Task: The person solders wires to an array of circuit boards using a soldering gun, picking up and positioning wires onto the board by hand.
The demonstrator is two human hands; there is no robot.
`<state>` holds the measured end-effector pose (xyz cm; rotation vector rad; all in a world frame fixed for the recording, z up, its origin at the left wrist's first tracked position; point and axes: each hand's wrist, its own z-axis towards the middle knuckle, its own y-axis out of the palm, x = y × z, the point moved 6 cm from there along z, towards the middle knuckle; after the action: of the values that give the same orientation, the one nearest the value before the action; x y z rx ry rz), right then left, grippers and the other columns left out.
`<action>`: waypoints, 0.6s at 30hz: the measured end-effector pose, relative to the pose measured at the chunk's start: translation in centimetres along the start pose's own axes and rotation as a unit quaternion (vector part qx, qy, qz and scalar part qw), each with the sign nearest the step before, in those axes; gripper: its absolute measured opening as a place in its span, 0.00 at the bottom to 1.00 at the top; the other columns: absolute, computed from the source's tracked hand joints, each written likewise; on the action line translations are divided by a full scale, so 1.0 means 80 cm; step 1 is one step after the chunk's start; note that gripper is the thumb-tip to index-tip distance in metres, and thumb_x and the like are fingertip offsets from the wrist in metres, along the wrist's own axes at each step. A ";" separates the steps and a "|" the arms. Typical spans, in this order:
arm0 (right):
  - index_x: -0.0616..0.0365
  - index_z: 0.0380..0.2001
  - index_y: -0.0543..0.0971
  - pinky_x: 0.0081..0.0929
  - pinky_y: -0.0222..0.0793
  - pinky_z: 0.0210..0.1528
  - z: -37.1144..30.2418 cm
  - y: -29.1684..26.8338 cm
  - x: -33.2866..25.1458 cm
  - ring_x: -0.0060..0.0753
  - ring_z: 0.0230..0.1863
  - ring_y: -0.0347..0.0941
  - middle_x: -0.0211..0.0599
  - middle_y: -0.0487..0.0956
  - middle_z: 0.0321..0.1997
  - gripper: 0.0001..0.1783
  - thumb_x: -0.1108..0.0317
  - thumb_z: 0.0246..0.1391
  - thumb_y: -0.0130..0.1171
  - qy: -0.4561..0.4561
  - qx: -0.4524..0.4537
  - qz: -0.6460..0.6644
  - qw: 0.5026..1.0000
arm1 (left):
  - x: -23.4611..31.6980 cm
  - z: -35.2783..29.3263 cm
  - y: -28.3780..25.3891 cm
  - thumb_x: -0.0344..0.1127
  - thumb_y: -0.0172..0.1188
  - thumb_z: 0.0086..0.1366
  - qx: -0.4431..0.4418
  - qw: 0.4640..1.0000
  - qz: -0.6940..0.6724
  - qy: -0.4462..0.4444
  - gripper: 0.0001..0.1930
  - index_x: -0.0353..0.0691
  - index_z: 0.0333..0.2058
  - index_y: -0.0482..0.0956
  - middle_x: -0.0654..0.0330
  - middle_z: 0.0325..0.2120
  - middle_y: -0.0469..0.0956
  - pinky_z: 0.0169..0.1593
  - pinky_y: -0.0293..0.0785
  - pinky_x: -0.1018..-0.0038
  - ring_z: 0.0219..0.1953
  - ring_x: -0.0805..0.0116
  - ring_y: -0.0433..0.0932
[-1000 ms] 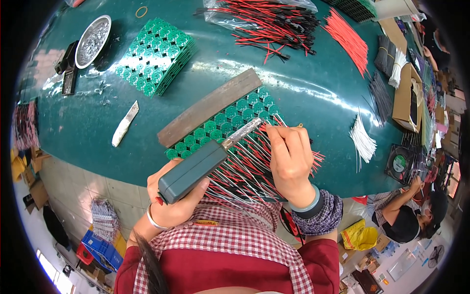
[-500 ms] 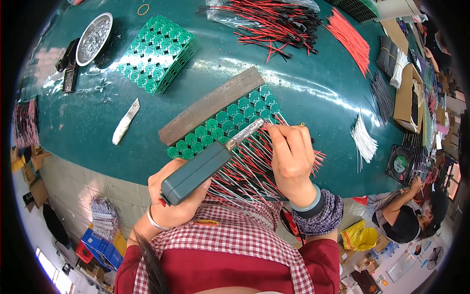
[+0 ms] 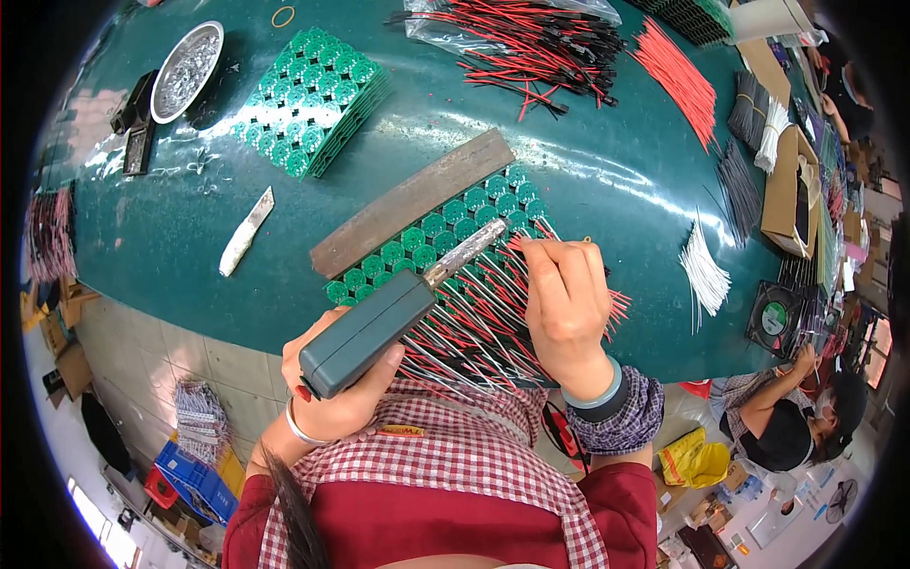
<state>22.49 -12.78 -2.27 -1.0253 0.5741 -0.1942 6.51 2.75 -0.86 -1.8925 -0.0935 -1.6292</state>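
Green tabletop (image 3: pixel 171 237) bears circuit boards (image 3: pixel 433 226) partly hidden by the soldering tool (image 3: pixel 370 332).

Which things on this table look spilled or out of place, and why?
Loose red and black wires spread past a clear plastic bag, some lying crosswise, unlike the aligned red wires nearby. Nothing looks clearly damaged around the soldering iron.

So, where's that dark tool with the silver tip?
In the head view, the tool is left of centre in the left hand, its silver tip over the green boards, near the right hand.
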 end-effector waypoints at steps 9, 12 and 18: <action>0.68 0.39 0.80 0.29 0.71 0.32 -0.007 0.001 -0.015 0.39 0.34 0.72 0.40 0.76 0.35 0.18 0.81 0.39 0.62 -0.032 0.023 0.014 0.999 | -0.004 -0.009 -0.007 0.23 0.69 0.52 0.006 1.000 0.010 0.001 0.12 0.31 0.36 0.81 0.57 0.28 0.79 0.30 0.72 0.76 0.25 0.68 0.77; 0.69 0.39 0.80 0.30 0.71 0.32 -0.005 0.003 -0.016 0.39 0.34 0.72 0.40 0.76 0.35 0.19 0.81 0.38 0.61 -0.034 0.014 0.006 0.999 | -0.007 -0.011 -0.007 0.23 0.69 0.52 0.007 1.000 -0.001 0.006 0.11 0.30 0.36 0.81 0.56 0.28 0.79 0.29 0.72 0.75 0.25 0.68 0.77; 0.69 0.40 0.79 0.30 0.71 0.33 -0.007 0.006 -0.018 0.39 0.35 0.71 0.40 0.76 0.36 0.20 0.79 0.38 0.59 -0.042 -0.006 0.007 0.999 | -0.009 -0.014 -0.007 0.22 0.69 0.52 0.003 1.000 -0.014 0.004 0.11 0.30 0.35 0.81 0.56 0.27 0.78 0.28 0.72 0.75 0.24 0.68 0.77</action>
<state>20.95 -12.37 -2.37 -1.0356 0.5060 -0.1357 5.10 2.86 -1.24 -1.8880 -0.1216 -1.6519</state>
